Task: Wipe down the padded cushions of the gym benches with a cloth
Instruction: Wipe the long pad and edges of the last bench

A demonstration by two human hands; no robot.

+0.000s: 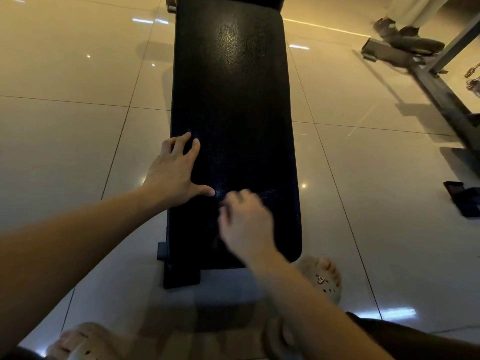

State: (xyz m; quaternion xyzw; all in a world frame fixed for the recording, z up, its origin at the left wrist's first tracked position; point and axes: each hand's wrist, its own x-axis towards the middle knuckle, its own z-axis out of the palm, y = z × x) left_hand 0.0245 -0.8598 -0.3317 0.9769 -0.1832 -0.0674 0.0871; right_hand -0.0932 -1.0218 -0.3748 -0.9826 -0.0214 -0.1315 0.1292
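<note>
A long black padded bench cushion (233,113) runs away from me down the middle of the view. My left hand (174,170) rests on its left edge with fingers spread and the thumb stretched out flat on the padding. My right hand (246,224) is over the near end of the cushion, blurred by motion, with its fingers curled downward. A faint dark shape shows under that hand, but no cloth can be made out against the black padding.
Glossy beige floor tiles (78,126) surround the bench. A metal machine frame (441,87) stands at the right, with another person's feet (400,32) beside it. Dark flat objects (462,198) lie on the floor at right. My feet wear beige clogs (324,279).
</note>
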